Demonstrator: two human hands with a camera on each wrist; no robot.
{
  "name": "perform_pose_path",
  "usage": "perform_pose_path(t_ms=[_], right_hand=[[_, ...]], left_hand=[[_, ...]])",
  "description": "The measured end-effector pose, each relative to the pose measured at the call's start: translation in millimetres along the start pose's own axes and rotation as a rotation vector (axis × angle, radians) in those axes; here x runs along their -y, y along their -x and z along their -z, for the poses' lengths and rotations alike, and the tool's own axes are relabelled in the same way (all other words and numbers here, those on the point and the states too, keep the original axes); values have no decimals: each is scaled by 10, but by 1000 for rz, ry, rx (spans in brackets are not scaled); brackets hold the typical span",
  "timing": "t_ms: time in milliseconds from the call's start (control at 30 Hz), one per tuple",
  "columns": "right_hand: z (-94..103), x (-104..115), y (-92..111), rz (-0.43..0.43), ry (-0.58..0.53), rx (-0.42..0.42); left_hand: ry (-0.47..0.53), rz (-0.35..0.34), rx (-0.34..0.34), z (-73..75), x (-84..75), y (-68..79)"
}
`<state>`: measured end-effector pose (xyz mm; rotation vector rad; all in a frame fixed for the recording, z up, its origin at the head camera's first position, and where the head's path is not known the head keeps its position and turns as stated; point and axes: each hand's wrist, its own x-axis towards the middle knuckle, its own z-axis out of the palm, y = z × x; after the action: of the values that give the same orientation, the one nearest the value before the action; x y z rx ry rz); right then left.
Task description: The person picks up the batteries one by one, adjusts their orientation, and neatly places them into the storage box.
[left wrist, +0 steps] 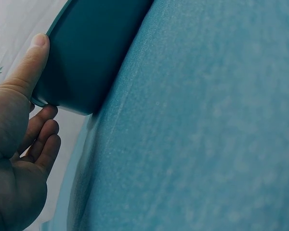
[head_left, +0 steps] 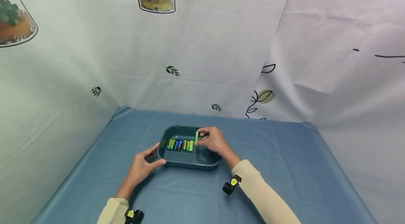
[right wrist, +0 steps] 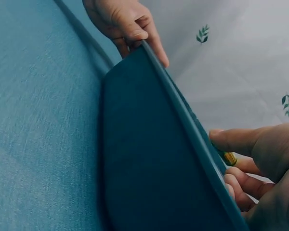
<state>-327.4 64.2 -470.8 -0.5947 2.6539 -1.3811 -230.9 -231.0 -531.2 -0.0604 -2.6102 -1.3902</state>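
Observation:
A dark teal tray [head_left: 190, 164] sits on the blue cloth, with a row of batteries [head_left: 179, 145] inside it in green, blue and yellow-gold. My right hand [head_left: 212, 140] reaches over the tray's right side and pinches a green battery [head_left: 197, 135] between thumb and fingers, to the right of the row. In the right wrist view, a battery's gold-and-green end [right wrist: 229, 158] shows beneath that thumb. My left hand [head_left: 141, 165] holds the tray's near left corner, thumb on the front side and index finger along the left side. Its other fingers [left wrist: 49, 149] are loosely bent below the rim.
The blue cloth [head_left: 196, 199] covers the table around the tray. Pale fabric walls [head_left: 215, 41] with printed leaves and plants rise behind and at the sides. A small black camera is strapped to each wrist, over light sleeves [head_left: 262, 192].

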Motion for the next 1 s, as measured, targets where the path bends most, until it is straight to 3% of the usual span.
perform_pose_path(t_ms=[333,733,1000], right_hand=[[-104,-22,-37,-98,76,33],[-220,-17,-103,-126,165,55],[-273,-28,-125,-193,163,66]], left_hand=[[6,-4,8,-30,6,-8],[-3,-15,-7,-8,6,5],[-2,-11,-8,-11,4,-4]])
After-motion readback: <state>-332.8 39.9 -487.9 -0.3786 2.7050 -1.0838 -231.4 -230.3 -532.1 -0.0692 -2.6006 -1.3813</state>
